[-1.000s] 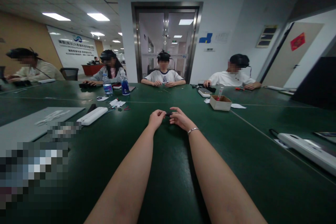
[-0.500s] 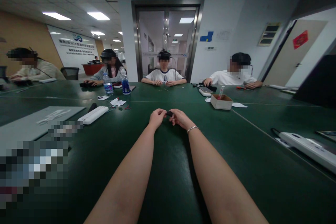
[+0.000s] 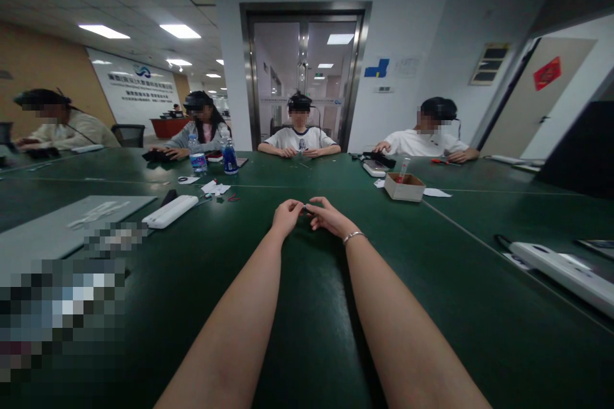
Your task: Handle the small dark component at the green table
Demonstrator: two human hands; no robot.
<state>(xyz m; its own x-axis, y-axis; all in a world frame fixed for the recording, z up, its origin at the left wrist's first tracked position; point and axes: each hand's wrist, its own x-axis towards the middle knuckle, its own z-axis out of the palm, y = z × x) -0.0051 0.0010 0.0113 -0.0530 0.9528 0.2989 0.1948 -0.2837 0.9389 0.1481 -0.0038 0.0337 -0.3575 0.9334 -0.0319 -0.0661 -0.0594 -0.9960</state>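
Observation:
Over the green table [image 3: 307, 307], both arms reach forward and the hands almost meet. My left hand [image 3: 286, 217] is closed, thumb and fingers pinching a small dark object [image 3: 306, 209]. Its kind is too small to make out, and the fingers cover part of it. My right hand [image 3: 330, 217], with a silver bracelet at the wrist, has its fingers parted. One fingertip of it reaches to the dark object, but I cannot tell whether it presses on it.
Left of the hands lie a white power strip [image 3: 171, 211], a grey board [image 3: 62, 220] and paper scraps [image 3: 215, 188]. Two bottles [image 3: 230, 158] stand beyond. A small box [image 3: 404, 187] and another power strip [image 3: 561, 271] are on the right. Several people sit around the far side.
My right fingers have spread from their pinch around the dark object, and less of the object shows now. My left hand keeps its place.

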